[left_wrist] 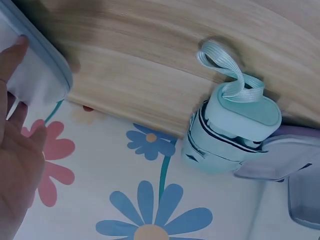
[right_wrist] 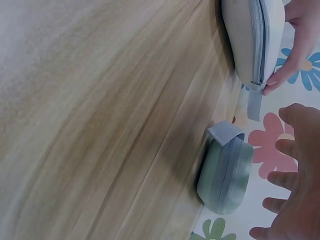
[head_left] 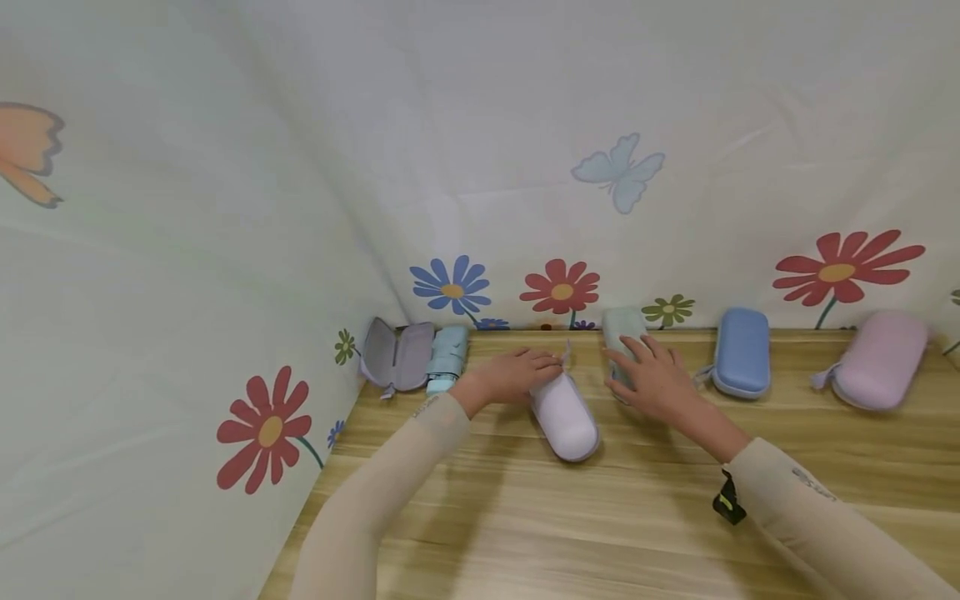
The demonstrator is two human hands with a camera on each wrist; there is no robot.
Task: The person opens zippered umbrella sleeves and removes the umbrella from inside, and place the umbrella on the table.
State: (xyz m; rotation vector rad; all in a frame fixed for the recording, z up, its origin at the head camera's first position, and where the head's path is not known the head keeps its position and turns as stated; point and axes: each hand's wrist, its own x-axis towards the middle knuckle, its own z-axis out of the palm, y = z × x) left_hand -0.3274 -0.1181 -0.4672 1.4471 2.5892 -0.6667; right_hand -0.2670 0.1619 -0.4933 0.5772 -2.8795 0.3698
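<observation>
A pale lavender zip case (head_left: 566,421) lies slanted in the middle of the table. My left hand (head_left: 517,375) holds its far end, thumb and fingers on either side in the left wrist view. From the right wrist view, a left fingertip rests by the zip's end, where a grey loop hangs. Over a pale green zip case (head_left: 621,329) near the wall, my right hand (head_left: 658,385) has its fingers spread. A gap shows between that hand and the green case (right_wrist: 227,175) in the right wrist view. The hand partly hides this case in the head view.
At the left stand an opened lavender case (head_left: 414,354) and a light blue compact umbrella (head_left: 448,354) with a wrist strap. A blue case (head_left: 742,350) and a pink case (head_left: 883,358) lie to the right. Flowered white sheeting (head_left: 487,167) borders the wooden table (head_left: 540,525).
</observation>
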